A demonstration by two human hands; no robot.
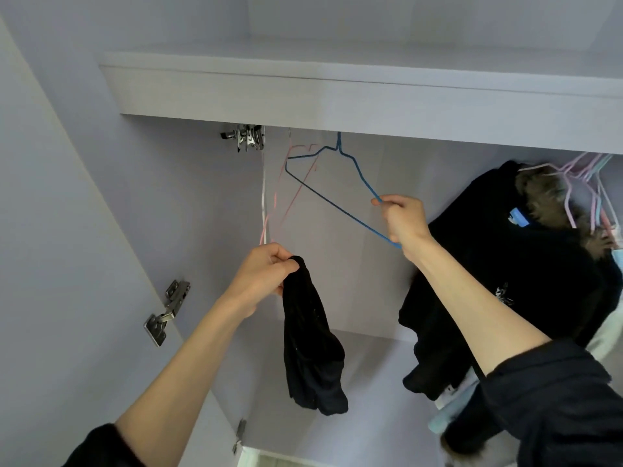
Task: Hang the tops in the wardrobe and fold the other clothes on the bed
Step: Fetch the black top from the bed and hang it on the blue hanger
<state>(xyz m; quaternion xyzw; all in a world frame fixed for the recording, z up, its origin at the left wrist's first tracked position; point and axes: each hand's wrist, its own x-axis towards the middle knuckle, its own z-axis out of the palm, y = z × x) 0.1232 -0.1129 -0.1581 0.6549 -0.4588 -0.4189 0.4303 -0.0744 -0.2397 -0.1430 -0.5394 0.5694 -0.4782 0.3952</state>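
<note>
Right hand point(403, 219) fingers closed on the lower corner of the blue wire hanger point(332, 183), hook end up under the wardrobe shelf point(337, 92), rail itself hidden behind the shelf edge. Left hand point(266, 274) fingers pinched shut on the top of a small black garment point(312, 348), which hangs bunched and limp below the hand, inside the open wardrobe, apart from the hanger.

Risks, judged: hanger is tilted and held by one corner only, so pulling sideways could snag the hook on the rail or on the pink hangers point(286, 183) just beside it. Garment is crumpled with no opening visible, so threading it one-handed may miss the neck and let it slip off the thin wire. Can't tell whether it's actually a top; if not, it belongs folded on the bed.

Wardrobe contents: left part holds only empty hangers, blue and pink. Right part holds a black hooded jacket point(505, 264) with fur trim on a cluster of pastel hangers point(586, 183), more dark and light clothes behind it, details unclear. Door hinges point(168, 310) on the left panel
</note>
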